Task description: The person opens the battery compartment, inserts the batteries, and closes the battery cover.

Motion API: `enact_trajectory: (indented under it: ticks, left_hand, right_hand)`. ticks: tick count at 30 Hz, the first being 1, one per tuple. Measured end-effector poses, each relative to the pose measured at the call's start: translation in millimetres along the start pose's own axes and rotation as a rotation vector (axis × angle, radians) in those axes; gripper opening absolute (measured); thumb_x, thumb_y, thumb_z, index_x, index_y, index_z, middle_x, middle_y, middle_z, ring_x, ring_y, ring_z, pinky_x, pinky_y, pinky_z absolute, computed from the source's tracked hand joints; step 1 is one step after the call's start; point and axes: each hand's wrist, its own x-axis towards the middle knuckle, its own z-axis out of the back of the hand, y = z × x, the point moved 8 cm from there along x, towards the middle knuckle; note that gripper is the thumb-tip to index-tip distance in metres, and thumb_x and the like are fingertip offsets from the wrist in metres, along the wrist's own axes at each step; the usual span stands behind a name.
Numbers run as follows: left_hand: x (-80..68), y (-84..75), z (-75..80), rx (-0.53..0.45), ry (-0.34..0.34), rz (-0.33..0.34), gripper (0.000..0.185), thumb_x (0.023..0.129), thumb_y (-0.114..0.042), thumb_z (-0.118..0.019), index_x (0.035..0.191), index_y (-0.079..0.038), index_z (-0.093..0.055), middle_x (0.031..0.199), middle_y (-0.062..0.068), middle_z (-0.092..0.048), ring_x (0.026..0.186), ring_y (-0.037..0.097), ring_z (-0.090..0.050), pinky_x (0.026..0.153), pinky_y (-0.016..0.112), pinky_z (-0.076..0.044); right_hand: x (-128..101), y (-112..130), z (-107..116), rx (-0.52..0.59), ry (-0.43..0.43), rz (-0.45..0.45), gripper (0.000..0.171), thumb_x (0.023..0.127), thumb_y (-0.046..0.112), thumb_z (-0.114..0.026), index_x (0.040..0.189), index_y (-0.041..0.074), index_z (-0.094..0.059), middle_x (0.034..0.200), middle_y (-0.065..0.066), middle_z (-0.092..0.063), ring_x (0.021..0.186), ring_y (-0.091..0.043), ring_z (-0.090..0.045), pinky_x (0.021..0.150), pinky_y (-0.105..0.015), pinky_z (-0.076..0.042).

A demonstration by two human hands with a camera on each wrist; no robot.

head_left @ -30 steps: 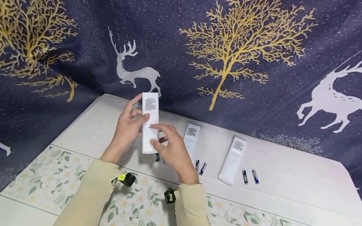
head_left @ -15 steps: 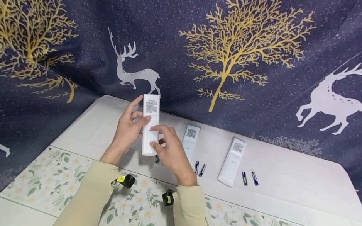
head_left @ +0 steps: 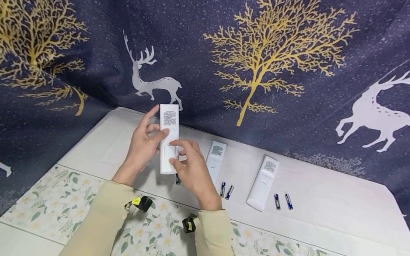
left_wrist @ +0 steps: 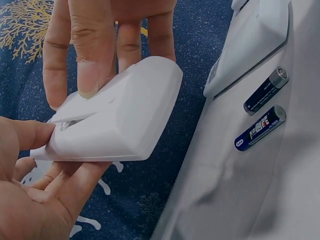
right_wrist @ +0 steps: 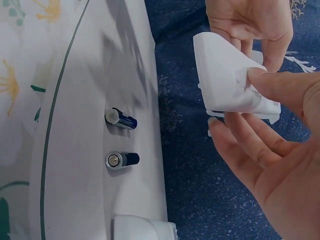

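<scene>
A white remote control (head_left: 169, 118) is held up over the table, its labelled back towards me. My left hand (head_left: 141, 147) grips it from the left, thumb across the back and index finger along the upper edge. From the right, my right hand (head_left: 196, 168) pinches its lower half, index fingertip at the small latch mark and thumb below on the battery cover. A narrow dark slit crosses the remote control's back (left_wrist: 120, 115) in the left wrist view. Below the hands lies a blue battery (head_left: 178, 179), partly hidden by the right hand.
Another remote control (head_left: 216, 158) lies face down behind the right hand, with two batteries (head_left: 226, 191) in front of it. Further right is a third remote control (head_left: 262, 183) with two batteries (head_left: 283, 201) beside it. A dark printed cloth (head_left: 215, 59) hangs behind the table.
Both hands keep their hold, and the remote control has only shifted very slightly up and left with them. The other remote controls and batteries have stayed put.
</scene>
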Motion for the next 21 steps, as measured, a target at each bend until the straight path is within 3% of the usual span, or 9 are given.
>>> enact_trajectory:
  ticks: [4, 11, 21]
  left_hand:
    - [1.0, 1.1, 2.8, -0.002, -0.012, 0.007, 0.073, 0.106, -0.009, -0.063, 0.168, -0.035, -0.033, 0.119, 0.016, -0.066, 0.080, 0.016, -0.070, 0.056, 0.025, -0.056]
    - [3.1, 1.9, 8.4, -0.009, -0.039, 0.013, 0.075, 0.105, -0.008, -0.064, 0.168, -0.035, -0.033, 0.119, 0.015, -0.066, 0.079, 0.016, -0.070, 0.055, 0.026, -0.057]
    - [3.0, 2.6, 10.1, 0.004, -0.047, 0.012, 0.075, 0.105, -0.008, -0.063, 0.168, -0.035, -0.032, 0.120, 0.015, -0.067, 0.080, 0.015, -0.069, 0.055, 0.025, -0.055]
  right_hand:
    - [0, 4, 3, 0.003, -0.043, 0.038, 0.039, 0.097, -0.004, -0.075, 0.133, 0.007, -0.068, 0.133, -0.016, -0.056, 0.111, -0.030, -0.065, 0.092, -0.037, -0.060]
    - [0, 12, 4, 0.018, -0.081, 0.114, 0.035, 0.096, -0.006, -0.075, 0.128, 0.003, -0.070, 0.124, -0.015, -0.062, 0.103, -0.027, -0.068, 0.084, -0.025, -0.060]
    - [-1, 15, 4, 0.025, -0.088, 0.127, 0.032, 0.096, -0.006, -0.075, 0.125, 0.005, -0.069, 0.114, -0.008, -0.069, 0.099, -0.023, -0.068, 0.081, -0.024, -0.059]
